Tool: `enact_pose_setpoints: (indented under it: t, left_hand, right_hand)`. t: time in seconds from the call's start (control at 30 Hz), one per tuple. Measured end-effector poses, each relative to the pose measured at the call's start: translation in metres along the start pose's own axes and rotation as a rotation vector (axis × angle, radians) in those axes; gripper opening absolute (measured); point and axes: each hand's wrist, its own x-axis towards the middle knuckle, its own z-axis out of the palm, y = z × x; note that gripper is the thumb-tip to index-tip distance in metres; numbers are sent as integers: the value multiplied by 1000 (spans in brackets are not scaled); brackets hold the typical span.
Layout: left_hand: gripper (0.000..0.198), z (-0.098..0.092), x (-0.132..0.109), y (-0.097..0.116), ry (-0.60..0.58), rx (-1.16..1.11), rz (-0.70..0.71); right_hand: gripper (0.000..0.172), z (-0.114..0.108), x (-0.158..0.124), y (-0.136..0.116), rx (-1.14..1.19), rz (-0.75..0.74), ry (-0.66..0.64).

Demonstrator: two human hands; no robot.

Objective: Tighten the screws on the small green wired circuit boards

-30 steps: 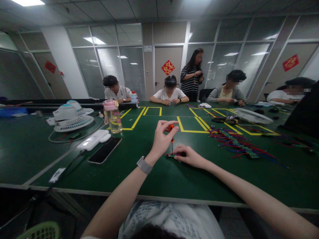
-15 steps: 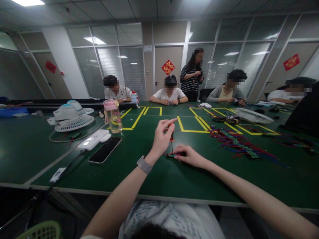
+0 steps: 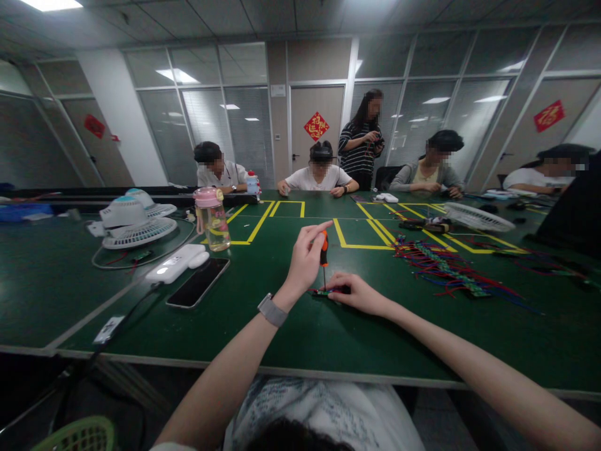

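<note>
My left hand (image 3: 304, 255), with a watch on its wrist, is closed on the black-and-orange handle of a screwdriver (image 3: 323, 254). Its index finger stretches forward past the handle. The screwdriver stands nearly upright, and its thin shaft reaches down to a small green circuit board (image 3: 321, 293) on the table. My right hand (image 3: 353, 293) lies low over the right end of that board, fingers pinching it and its wires. What the tip meets on the board is too small to make out.
Wired circuit boards (image 3: 446, 269) lie in a row to the right. On the left are a phone (image 3: 199, 283), a white power bank (image 3: 176, 263), a pink-lidded bottle (image 3: 212, 219) and a fan (image 3: 136, 228). Yellow tape (image 3: 366, 247) marks the green table. Several people are across it.
The fingers of my left hand have shifted slightly on the screwdriver, and more of its orange handle shows. My right hand stays put. Across the table, a seated person's hands have moved apart.
</note>
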Motion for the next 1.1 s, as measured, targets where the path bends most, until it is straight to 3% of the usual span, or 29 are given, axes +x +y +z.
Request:
enact_pose_setpoints:
  t: [0.13,0.37,0.57,0.77,0.97,1.1]
  left_hand:
    - [31,3,0,1,-24,-143,-65]
    - [20,-1,-2,1,56,121,72]
    - [31,2,-2,0,-15,-105,-36]
    - [21,1,-3,0,42,82,66]
    - [30,1,-1,-3,-16,-74,-21]
    - [23,1,-2,-2,0,9,20]
  right_hand:
    - [26,0,0,0,-1,2,-4]
    - [27,0,0,-2,11,6,0]
    - [28,-1,0,-5,15,11,-8]
    - [28,0,0,-4,14,7,-6]
    - [28,-1,0,-4,-5,1,-9]
    - [27,-1,1,-1,-11,-10,-7]
